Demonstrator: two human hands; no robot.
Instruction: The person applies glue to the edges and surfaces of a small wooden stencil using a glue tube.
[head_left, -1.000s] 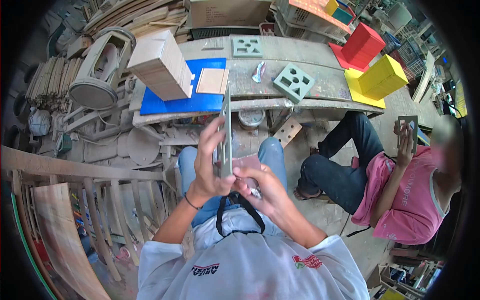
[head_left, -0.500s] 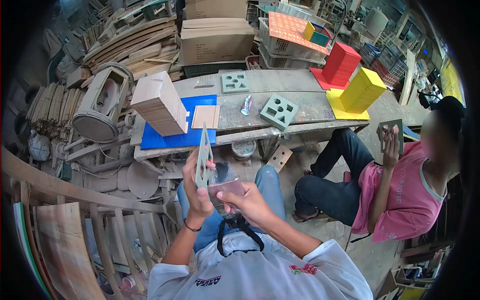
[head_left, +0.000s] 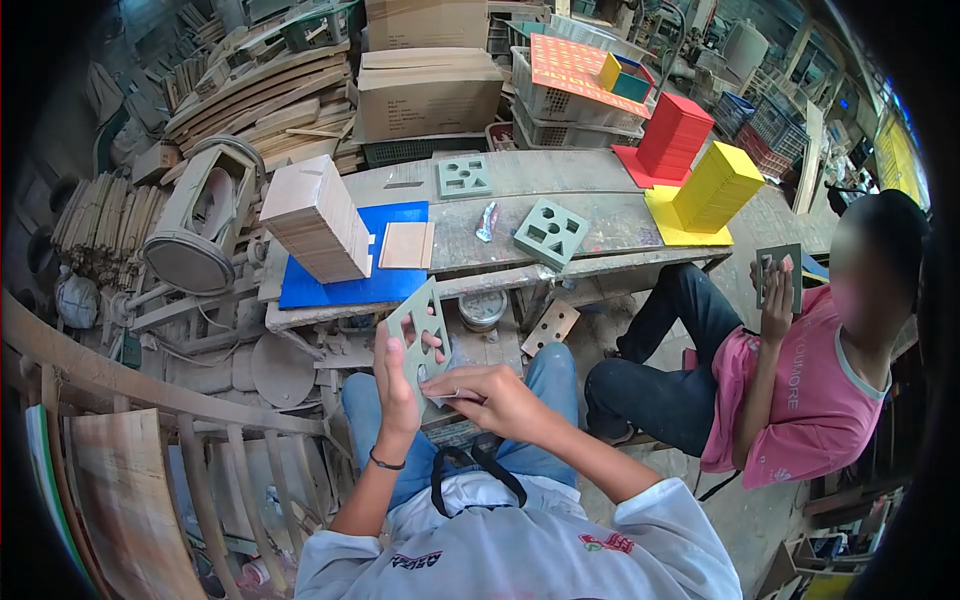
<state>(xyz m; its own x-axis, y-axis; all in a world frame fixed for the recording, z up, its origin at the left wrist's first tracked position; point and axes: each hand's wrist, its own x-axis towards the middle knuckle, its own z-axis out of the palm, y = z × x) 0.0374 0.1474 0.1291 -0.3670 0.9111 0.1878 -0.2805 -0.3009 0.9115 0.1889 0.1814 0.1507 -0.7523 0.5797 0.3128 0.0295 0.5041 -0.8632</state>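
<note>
My left hand (head_left: 400, 388) holds a grey-green board (head_left: 418, 350) with shaped cut-outs, tilted on edge above my lap. Its fingers curl behind the board and show through the holes. A folded piece of sandpaper (head_left: 452, 391) is pinched in my right hand (head_left: 502, 402), pressed against the lower part of the board's face. On the bench (head_left: 400, 182) ahead lie two similar boards, a thicker one (head_left: 551, 233) nearer me and another (head_left: 464, 177) farther back. A small crumpled tube (head_left: 487, 222) rests between them.
A tall stack of pale wooden panels (head_left: 315, 220) stands on a blue sheet (head_left: 320, 290) at the bench's left. Red (head_left: 676, 137) and yellow stacks (head_left: 719, 187) stand at its right. A seated person (head_left: 800, 390) on my right holds a similar board. A tin (head_left: 483, 309) sits under the bench.
The board has turned from nearly edge-on so that its face shows. My right hand has brought the sandpaper up from below against the board.
</note>
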